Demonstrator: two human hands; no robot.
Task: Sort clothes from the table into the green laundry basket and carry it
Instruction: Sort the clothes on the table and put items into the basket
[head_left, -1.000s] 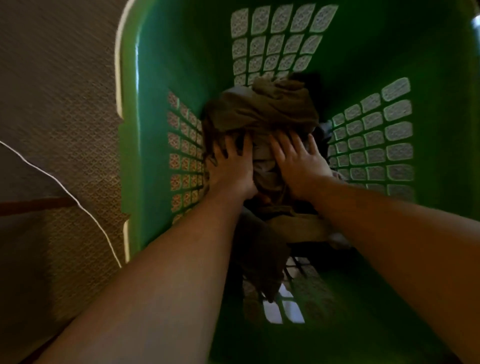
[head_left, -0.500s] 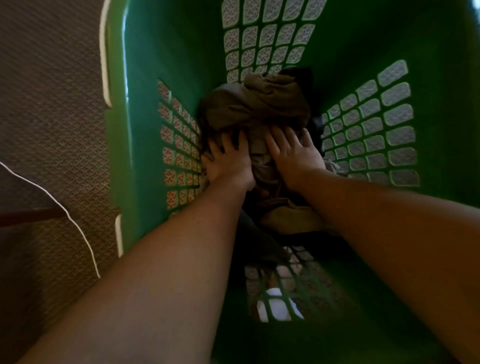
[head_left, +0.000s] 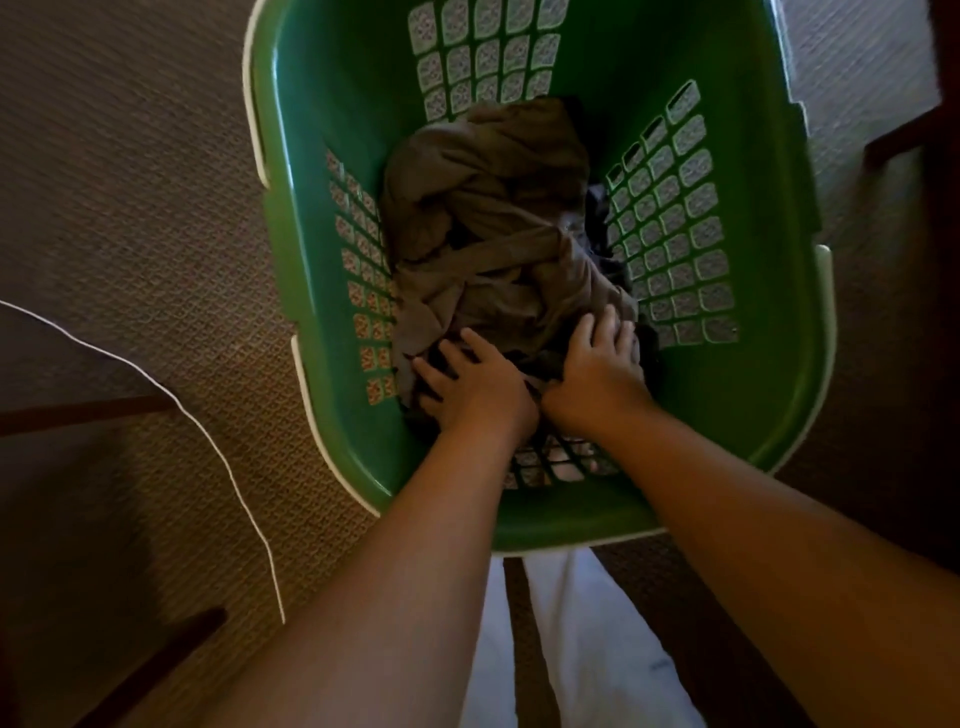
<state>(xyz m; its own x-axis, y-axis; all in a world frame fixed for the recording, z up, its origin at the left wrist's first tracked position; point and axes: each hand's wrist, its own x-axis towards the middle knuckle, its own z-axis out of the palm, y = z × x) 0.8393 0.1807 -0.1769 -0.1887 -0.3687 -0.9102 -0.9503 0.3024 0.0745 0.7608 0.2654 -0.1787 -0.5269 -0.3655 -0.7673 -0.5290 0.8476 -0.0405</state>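
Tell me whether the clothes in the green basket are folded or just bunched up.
Bunched up. The brown clothes lie in a crumpled, twisted heap inside the green laundry basket, showing creases but no flat folds.

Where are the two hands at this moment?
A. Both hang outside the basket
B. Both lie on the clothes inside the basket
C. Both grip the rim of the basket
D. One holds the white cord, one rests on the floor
B: the left hand and the right hand both lie palm down on the brown clothes inside the green basket, away from its rim.
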